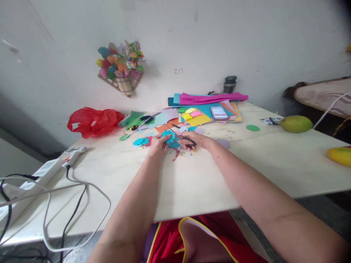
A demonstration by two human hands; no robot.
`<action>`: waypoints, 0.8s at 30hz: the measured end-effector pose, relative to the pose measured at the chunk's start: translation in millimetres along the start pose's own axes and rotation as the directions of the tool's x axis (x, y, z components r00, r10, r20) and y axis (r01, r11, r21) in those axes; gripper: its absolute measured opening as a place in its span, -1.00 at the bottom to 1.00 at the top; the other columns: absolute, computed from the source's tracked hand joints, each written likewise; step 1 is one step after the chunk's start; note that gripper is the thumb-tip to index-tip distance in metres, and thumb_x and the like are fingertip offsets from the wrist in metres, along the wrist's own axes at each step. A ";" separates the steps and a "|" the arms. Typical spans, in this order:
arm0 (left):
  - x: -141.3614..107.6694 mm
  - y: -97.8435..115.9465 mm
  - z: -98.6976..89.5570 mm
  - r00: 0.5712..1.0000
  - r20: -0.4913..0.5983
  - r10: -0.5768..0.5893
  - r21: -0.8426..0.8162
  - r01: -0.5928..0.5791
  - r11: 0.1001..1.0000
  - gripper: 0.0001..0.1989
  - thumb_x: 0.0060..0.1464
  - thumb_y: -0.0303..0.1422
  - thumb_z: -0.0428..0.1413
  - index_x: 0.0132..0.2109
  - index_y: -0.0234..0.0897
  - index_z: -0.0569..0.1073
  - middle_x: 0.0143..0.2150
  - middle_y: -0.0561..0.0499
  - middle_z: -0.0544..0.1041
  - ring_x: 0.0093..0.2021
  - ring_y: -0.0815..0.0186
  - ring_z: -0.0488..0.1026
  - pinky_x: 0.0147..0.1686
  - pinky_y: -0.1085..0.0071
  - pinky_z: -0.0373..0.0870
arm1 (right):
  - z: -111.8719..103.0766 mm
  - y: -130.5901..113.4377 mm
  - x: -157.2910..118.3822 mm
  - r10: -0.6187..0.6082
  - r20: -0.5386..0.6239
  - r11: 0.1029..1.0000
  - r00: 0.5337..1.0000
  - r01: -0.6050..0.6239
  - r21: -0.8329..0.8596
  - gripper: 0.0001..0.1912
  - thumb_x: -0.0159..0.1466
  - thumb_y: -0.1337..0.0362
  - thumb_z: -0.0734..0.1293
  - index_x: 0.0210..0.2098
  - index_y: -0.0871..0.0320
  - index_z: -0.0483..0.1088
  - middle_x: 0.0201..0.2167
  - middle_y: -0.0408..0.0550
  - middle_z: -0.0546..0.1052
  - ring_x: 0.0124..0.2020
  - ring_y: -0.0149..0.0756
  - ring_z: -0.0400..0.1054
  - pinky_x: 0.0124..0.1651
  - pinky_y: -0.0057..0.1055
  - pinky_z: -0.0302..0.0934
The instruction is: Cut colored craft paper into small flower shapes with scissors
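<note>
Near the middle of the white table (189, 182), my left hand (159, 143) is closed on a blue scalloped paper piece (168, 137). My right hand (194, 140) is closed round the dark handles of a pair of scissors (189, 140), whose blades point up and left beside the blue piece. Between the hands lies another blue paper piece (173, 144). Left of my left hand is a pile of blue scalloped cutouts (141, 141) with a red one beside it. Small coloured paper scraps (182, 152) are scattered just below the hands.
A red plastic bag (93, 122) and a second pair of scissors (150, 117) lie at the back left. Coloured sheets (204, 118) are stacked behind the hands. Cables (82, 182) and a power strip (44, 173) cover the left side. A mango (296, 124) rests at right.
</note>
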State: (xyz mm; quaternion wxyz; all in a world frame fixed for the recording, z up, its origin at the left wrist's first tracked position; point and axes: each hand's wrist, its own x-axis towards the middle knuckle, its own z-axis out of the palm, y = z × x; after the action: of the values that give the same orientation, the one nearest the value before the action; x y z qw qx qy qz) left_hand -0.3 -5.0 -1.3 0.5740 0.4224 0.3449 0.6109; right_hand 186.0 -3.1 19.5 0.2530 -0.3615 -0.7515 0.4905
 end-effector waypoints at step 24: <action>1.6 -2.6 -3.3 1.000 0.000 0.009 0.000 -0.009 1.000 -0.79 -0.36 -0.40 0.34 -0.51 -0.37 0.49 -0.54 0.01 0.50 -0.55 0.39 0.41 -0.45 0.43 0.36 | 0.9 7.2 3.9 0.019 -0.031 0.998 0.999 -0.017 0.057 -0.72 0.12 0.12 0.40 -0.45 0.20 0.31 -0.74 -0.22 0.35 -0.79 -0.50 0.17 -0.79 -0.58 -0.09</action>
State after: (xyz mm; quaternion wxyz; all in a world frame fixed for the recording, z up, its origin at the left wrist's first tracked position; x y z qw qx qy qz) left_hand -2.2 -2.9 -4.9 0.5711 0.4239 0.3432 0.6135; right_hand 185.1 1.4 12.5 0.2707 -0.3686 -0.7298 0.5082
